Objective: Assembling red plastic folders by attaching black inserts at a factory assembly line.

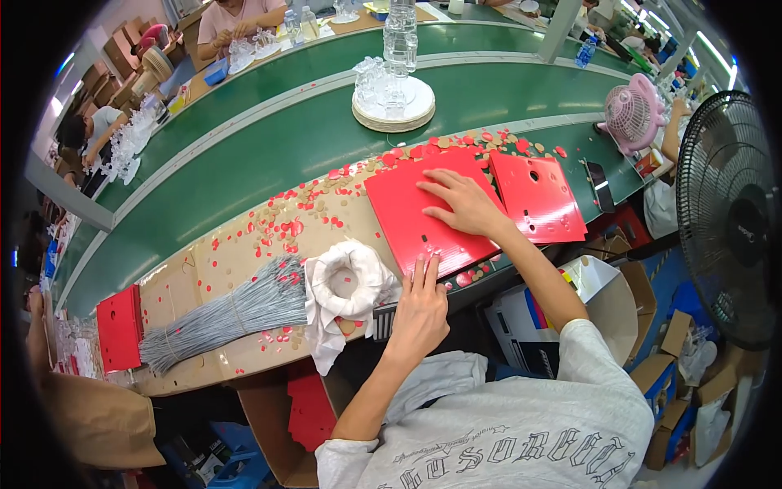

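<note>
A large red plastic sheet (399, 204) with small holes lies on the bench in front of me, perhaps on top of others. My right hand (466, 201) rests flat on it, fingers spread. At the sheet's near edge, my left hand (421, 314) has its fingers stretched out, the tips touching the red surface. Just right of it sits a smaller stack of red sheets (550, 191) with round cut-outs. Loose red and brown discs (297, 212) are scattered around the sheets.
Left of the sheet are a ring of white cloth (371, 281), a bundle of grey wires (244, 306) and another red stack (119, 326). Beyond runs a green conveyor (285, 155) carrying clear pieces on a round white board (415, 106). A black fan (725, 212) stands right.
</note>
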`<control>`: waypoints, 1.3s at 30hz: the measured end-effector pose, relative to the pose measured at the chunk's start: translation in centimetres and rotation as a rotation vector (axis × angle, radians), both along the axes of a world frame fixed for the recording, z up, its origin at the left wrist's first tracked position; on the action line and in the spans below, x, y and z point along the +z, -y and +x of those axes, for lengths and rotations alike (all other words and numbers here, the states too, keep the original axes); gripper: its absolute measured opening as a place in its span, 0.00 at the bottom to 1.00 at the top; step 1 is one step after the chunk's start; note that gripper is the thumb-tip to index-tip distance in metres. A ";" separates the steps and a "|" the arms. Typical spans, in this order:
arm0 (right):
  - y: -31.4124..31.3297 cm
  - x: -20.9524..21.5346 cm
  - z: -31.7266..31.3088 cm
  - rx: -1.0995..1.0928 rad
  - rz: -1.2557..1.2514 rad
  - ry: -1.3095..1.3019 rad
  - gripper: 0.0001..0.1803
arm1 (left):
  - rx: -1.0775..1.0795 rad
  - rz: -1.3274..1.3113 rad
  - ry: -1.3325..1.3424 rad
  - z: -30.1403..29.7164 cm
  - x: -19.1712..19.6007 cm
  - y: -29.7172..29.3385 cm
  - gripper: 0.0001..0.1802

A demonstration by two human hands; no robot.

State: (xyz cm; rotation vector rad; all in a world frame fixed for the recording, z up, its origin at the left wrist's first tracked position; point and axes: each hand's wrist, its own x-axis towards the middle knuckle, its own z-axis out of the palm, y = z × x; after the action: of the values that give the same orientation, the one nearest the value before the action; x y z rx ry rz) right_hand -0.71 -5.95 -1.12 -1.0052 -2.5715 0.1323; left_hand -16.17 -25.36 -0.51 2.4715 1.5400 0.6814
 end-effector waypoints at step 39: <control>-7.7 0.1 -1.2 -0.062 -0.353 -0.162 0.30 | 0.102 0.017 0.113 0.9 -1.3 0.1 0.13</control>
State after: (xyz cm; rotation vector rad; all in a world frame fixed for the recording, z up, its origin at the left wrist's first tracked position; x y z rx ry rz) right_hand -1.88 1.72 -0.99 -1.1412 -2.4137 0.6422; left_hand -15.26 -25.48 -1.84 2.3351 1.6330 0.8382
